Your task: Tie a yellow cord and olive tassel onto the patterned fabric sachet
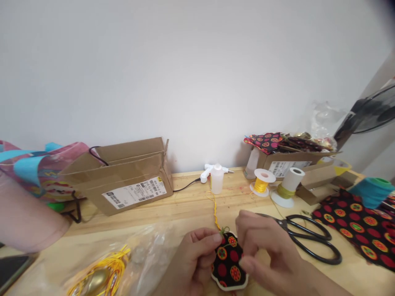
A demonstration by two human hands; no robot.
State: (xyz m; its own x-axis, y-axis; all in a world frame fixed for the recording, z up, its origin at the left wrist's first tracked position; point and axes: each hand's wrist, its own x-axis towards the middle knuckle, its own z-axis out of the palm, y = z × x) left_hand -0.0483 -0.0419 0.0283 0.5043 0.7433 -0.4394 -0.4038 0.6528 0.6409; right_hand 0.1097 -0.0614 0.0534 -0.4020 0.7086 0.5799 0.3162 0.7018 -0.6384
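- Head view: the left hand (193, 263) pinches the top edge of a small black fabric piece (228, 263) patterned with red and orange circles and edged in white, thumb and forefinger closed on it where a green knot sits.
- The right hand (268, 250) curls over the right side of the same fabric piece, fingers bent against it; whether it actually clamps the cloth or only rests there I cannot tell.
- A yellow cord (215, 207) runs up from the top of the fabric piece towards a small white plastic bottle (217, 179) standing behind it, near the wall.
- Right of the fabric piece, just beside the right hand, lie black scissors (311, 240) flat on the wooden table (148, 224).
- Behind the scissors stand a spool of yellow thread (262, 182) and a spool of olive thread (286, 189), close together.
- Far right of the fabric piece, a sheet of matching patterned cloth (354, 228) lies spread out.
- Left of the fabric piece, a clear plastic bag (105, 275) holds yellow cords.
- Behind that bag, well apart from the fabric piece, is a closed cardboard box (123, 176).
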